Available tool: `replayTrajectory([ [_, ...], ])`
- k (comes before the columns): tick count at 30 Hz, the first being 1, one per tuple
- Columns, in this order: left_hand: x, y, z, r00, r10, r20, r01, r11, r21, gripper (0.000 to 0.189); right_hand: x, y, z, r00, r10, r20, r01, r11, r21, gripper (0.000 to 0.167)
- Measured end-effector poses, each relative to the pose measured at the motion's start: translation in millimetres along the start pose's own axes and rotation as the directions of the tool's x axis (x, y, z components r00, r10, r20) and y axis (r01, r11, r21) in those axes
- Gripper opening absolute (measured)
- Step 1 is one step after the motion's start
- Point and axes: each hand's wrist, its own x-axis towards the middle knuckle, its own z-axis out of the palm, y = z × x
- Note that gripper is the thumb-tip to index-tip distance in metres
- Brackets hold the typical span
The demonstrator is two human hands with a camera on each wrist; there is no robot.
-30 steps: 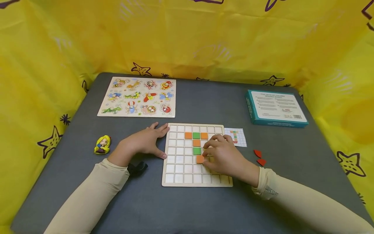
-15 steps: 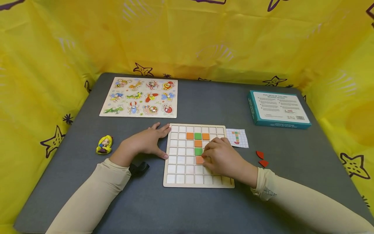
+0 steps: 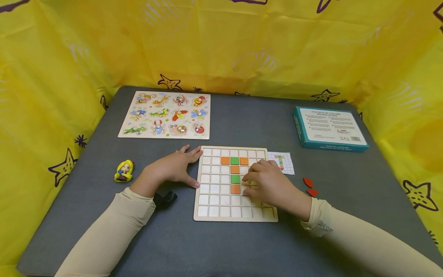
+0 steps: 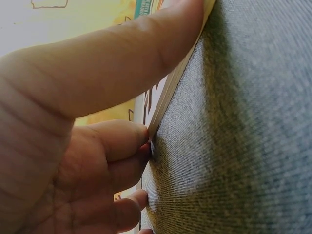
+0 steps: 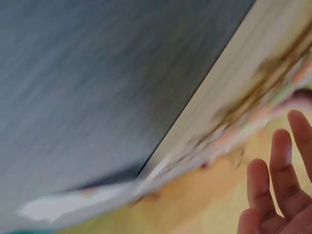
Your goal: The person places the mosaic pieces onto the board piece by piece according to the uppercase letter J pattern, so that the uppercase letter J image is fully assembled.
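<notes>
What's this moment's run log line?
left hand: touching left edge of board; right hand: over board, gripping nothing visible; orange and green tiles: T shape on board; red pieces: on table

the teal box (image 3: pixel 331 129) reads "five sets of column" above blurred smaller print.

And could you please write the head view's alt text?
A person's right grip is over a grid board beside orange and green tiles forming a T; the left grip touches the board's left edge. Red pieces lie nearby.
</notes>
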Motion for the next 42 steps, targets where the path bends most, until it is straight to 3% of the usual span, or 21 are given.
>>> replayTrajectory([
  [2,1.3,0.2,0.9,1.000,0.001,0.001,-0.001,1.000,0.001,0.115,-8.7,13.5,-11.1,0.996,0.092,0.022,-0.092,0.996,-0.019,0.031],
  [4,1.3,0.9,1.2,1.000,0.002,0.003,-0.002,1.000,0.001,0.115,-20.8,32.0,-25.3,0.973,0.220,0.070,-0.216,0.975,-0.053,0.034],
  [6,0.9,0.7,1.7,1.000,0.004,0.002,-0.004,1.000,0.003,0.115,-36.5,53.6,-41.8,0.926,0.352,0.137,-0.345,0.936,-0.077,0.033],
  [10,-0.1,0.1,0.8,1.000,0.007,-0.006,-0.007,1.000,0.000,0.115,-70.0,92.6,-65.6,0.798,0.539,0.270,-0.536,0.839,-0.094,0.029],
  [12,1.0,-0.6,0.5,1.000,0.005,-0.007,-0.005,1.000,0.000,0.116,-83.5,105.6,-68.4,0.763,0.571,0.303,-0.576,0.813,-0.082,0.030],
  [14,1.5,-1.4,0.0,1.000,0.002,-0.003,-0.002,1.000,0.000,0.116,-92.0,111.7,-65.3,0.750,0.580,0.318,-0.590,0.804,-0.076,0.035],
  [18,2.7,-2.6,-1.2,1.000,-0.001,-0.001,0.001,1.000,0.000,0.117,-96.1,114.7,-58.6,0.749,0.573,0.332,-0.590,0.805,-0.059,0.042],
  [23,4.2,-3.9,-0.9,1.000,-0.004,0.005,0.004,1.000,0.002,0.118,-90.6,113.7,-52.7,0.754,0.561,0.343,-0.583,0.811,-0.044,0.029],
  [29,4.5,-3.9,0.0,1.000,-0.001,0.012,0.001,1.000,0.004,0.118,-88.9,114.8,-45.6,0.797,0.522,0.304,-0.542,0.840,-0.024,0.016],
  [37,4.6,-4.8,-0.1,1.000,0.002,0.011,-0.002,1.000,0.011,0.119,-90.2,113.1,-41.1,0.834,0.495,0.244,-0.515,0.857,0.018,0.028],
  [42,5.0,-5.3,0.9,1.000,0.004,0.011,-0.005,1.000,0.009,0.118,-89.5,109.3,-33.8,0.869,0.462,0.175,-0.467,0.884,-0.014,0.028],
])
